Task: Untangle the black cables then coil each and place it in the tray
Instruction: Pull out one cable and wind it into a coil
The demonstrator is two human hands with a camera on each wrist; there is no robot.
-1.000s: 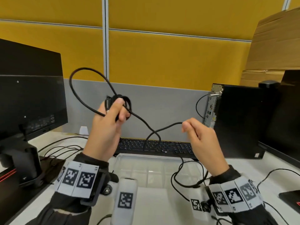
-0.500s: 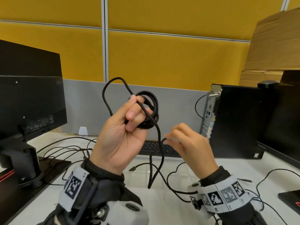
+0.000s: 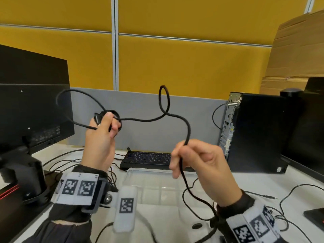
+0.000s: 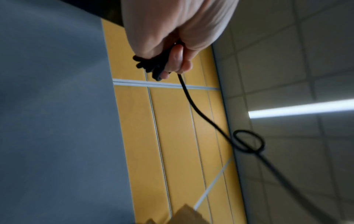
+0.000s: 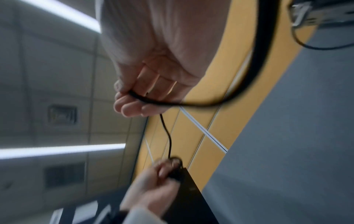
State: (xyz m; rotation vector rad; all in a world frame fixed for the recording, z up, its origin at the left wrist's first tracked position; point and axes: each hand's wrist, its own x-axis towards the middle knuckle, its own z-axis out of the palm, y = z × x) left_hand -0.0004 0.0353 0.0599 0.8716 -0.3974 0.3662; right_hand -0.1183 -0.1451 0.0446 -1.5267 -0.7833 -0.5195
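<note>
Above the tray point(image 3: 140, 174), our left hand point(image 3: 100, 141) grips a small coil of the black cable point(image 3: 145, 119). Our right hand point(image 3: 201, 165) pinches the same cable lower down.

A black keyboard point(image 3: 149, 157) lies on the white desk point(image 3: 263, 183). Left of the keyboard stands a black monitor point(image 3: 33, 109) on a dark stand point(image 3: 22, 174). Right of the keyboard stands a black computer box point(image 3: 259, 134), and a thin wire point(image 3: 214, 118) is plugged into its back. Behind the keyboard is a grey panel point(image 3: 140, 106), with a yellow wall point(image 3: 192, 64) above it. Brown cardboard point(image 3: 298, 50) leans far to the right of the keyboard, above the computer box.
</note>
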